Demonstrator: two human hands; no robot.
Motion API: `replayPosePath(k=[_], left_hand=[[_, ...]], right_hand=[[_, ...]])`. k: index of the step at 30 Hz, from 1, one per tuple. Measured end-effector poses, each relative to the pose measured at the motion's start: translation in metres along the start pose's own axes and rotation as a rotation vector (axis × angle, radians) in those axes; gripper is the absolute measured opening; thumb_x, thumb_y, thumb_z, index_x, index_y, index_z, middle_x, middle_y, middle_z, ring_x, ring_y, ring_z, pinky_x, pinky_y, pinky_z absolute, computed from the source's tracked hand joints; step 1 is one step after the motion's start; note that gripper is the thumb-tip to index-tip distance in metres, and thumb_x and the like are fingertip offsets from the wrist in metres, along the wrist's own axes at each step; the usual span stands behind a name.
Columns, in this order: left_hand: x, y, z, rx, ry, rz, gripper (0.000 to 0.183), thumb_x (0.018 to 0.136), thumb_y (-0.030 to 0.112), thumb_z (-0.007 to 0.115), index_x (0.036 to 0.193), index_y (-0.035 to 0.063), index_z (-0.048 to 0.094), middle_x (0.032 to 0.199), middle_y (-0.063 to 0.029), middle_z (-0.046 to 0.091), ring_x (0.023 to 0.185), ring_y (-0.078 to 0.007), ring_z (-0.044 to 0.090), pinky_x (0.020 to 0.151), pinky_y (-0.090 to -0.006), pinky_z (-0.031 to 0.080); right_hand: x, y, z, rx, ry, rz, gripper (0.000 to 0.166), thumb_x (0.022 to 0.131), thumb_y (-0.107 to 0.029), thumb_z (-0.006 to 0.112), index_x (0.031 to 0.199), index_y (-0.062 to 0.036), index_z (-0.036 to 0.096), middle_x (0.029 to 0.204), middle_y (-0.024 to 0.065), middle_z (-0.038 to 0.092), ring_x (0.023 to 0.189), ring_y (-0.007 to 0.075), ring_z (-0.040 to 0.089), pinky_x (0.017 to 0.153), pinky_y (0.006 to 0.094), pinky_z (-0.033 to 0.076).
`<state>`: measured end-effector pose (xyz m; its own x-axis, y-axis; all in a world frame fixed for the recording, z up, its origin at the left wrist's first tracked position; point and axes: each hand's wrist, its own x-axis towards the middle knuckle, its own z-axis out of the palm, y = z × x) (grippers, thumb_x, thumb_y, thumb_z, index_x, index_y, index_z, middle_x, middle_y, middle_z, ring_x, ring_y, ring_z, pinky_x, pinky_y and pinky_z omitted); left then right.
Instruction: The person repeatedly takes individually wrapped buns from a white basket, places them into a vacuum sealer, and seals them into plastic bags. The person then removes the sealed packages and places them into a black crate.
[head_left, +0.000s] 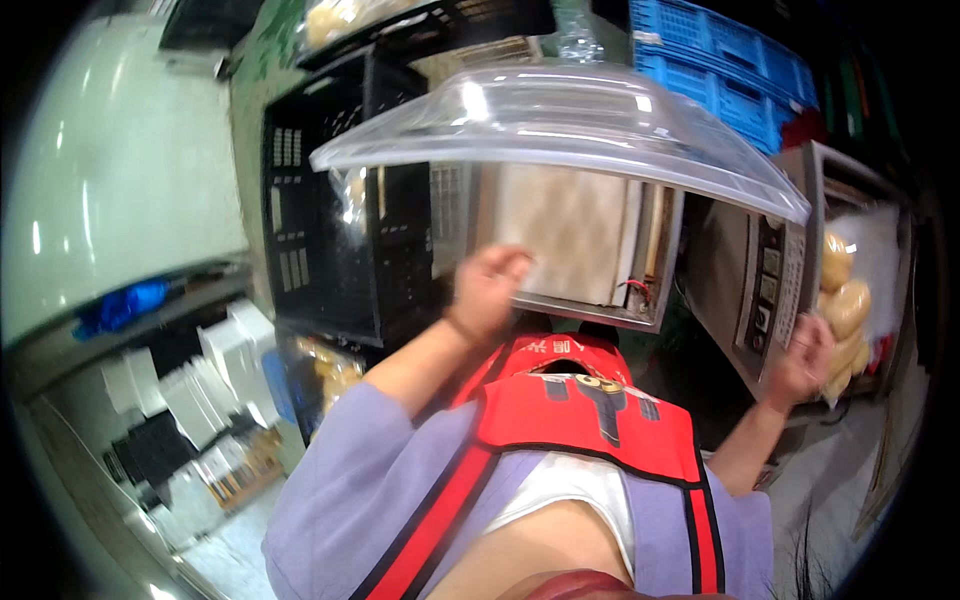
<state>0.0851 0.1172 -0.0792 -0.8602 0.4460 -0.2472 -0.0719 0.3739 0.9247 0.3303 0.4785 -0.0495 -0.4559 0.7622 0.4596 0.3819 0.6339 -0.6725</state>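
In front of me stands a vacuum chamber sealer with its clear domed lid (555, 135) raised. A pale plate (570, 232) lies in its steel-rimmed chamber. Over the chamber's near left side is my left hand (487, 289), blurred, its fingers bent; nothing shows in it. My right hand (802, 360) is at the right, beside the edge of a second steel machine with a control panel (765, 285). Close to its fingers lies a clear plastic bag of tan rounded pieces (846, 307). Whether the hand grips the bag or the machine's edge is unclear.
Black plastic crates (345, 217) stand left of the chamber. Blue crates (720, 75) are stacked at the back right. A pale work surface (120, 165) fills the upper left, above white boxes (217, 382). Another bag of tan pieces (330, 375) sits by my left elbow.
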Motion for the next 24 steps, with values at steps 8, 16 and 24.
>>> replayPosePath(k=[8, 16, 24], left_hand=[[0.055, -0.132, -0.273, 0.206, 0.66, -0.449, 0.042, 0.082, 0.031, 0.064, 0.112, 0.0037, 0.06, 0.103, -0.0083, 0.063, 0.09, -0.0182, 0.061, 0.075, -0.0313, 0.05], [0.088, -0.155, -0.299, -0.194, 0.287, -0.07, 0.035, 0.089, 0.033, 0.056, 0.11, 0.0044, 0.059, 0.102, -0.0036, 0.061, 0.09, -0.014, 0.058, 0.078, -0.0281, 0.047], [0.033, -0.019, -0.298, -0.817, 0.312, 0.214, 0.017, 0.095, 0.015, 0.051, 0.091, 0.0014, 0.061, 0.086, -0.0074, 0.066, 0.078, -0.0162, 0.064, 0.071, -0.0287, 0.053]], right_hand=[[-0.053, -0.153, 0.173, 0.248, -0.74, -0.215, 0.014, 0.077, -0.004, 0.066, 0.091, -0.002, 0.062, 0.079, 0.0107, 0.062, 0.074, 0.0234, 0.061, 0.07, 0.0311, 0.048], [-0.113, -0.215, 0.228, 0.343, -0.928, -0.126, 0.014, 0.078, -0.005, 0.066, 0.092, -0.0021, 0.064, 0.082, 0.0107, 0.064, 0.076, 0.0225, 0.062, 0.068, 0.0307, 0.048], [-0.143, -0.343, 0.294, 0.643, -0.894, -0.318, 0.037, 0.074, -0.011, 0.072, 0.108, -0.0031, 0.059, 0.103, 0.0122, 0.062, 0.095, 0.0268, 0.06, 0.083, 0.0325, 0.048]])
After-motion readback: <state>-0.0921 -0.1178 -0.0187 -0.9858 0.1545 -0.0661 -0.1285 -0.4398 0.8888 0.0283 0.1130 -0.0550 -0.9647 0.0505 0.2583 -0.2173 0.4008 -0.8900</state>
